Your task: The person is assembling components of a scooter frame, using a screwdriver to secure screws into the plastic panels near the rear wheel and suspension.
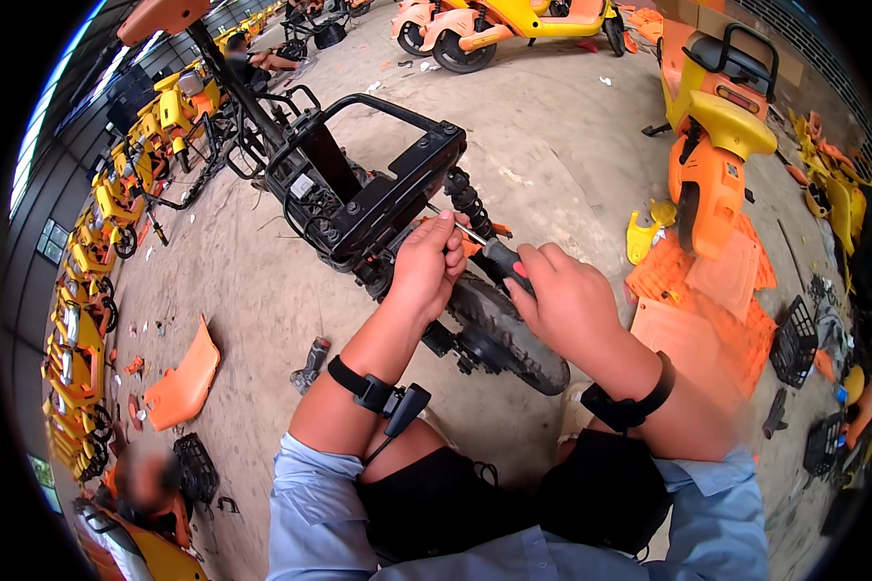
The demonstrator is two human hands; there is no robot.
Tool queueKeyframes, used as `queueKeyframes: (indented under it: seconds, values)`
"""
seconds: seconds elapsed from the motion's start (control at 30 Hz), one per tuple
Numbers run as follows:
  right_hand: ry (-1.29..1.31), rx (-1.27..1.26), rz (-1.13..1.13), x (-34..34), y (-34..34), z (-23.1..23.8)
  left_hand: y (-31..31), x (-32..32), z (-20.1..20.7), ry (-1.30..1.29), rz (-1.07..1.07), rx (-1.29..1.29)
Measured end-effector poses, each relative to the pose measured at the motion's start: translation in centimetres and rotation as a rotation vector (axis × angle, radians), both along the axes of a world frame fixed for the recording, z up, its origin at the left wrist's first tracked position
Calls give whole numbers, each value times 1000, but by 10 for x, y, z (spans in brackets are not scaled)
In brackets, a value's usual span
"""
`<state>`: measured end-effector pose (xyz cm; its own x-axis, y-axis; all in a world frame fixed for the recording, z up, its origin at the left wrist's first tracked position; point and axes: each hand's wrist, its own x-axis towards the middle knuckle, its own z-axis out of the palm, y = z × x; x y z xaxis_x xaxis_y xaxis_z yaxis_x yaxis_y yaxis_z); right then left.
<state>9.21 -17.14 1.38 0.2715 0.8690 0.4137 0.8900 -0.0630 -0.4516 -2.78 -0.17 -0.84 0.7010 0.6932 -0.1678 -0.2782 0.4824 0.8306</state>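
Observation:
A screwdriver (505, 264) with a dark grey handle and a thin metal shaft points up and left toward the stripped frame (402, 179) of a scooter. My right hand (574, 300) is wrapped round its handle. Beside the shock absorber (468, 201), my left hand (424, 266) is closed, thumb and forefinger pinching at the metal shaft. The screwdriver's tip is hard to make out against the black frame. Below both hands lies the scooter's black rear wheel (513, 334), between my feet and the frame.
A power tool (310, 365) and an orange panel (186, 378) lie on the floor at left. Orange panels (693, 324) are piled at right, near a yellow and orange scooter (717, 145). Rows of yellow scooters (87, 252) line the left wall. Another person (150, 484) is at lower left.

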Motion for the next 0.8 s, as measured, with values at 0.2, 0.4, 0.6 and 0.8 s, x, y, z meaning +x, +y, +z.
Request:
queueKeyframes:
  seconds: [0.2,0.4,0.6,0.8]
  values:
    - [978,-151,156,23,10,-6,-1,3,3,10,-9,9]
    - [-28,144,21,-1,1,0,-1,2,4,21,34,5]
    - [1241,-150,113,23,13,-8,-4,2,7,-6,8,-40]
    - [864,-97,33,4,12,4,-3,0,5,24,30,8]
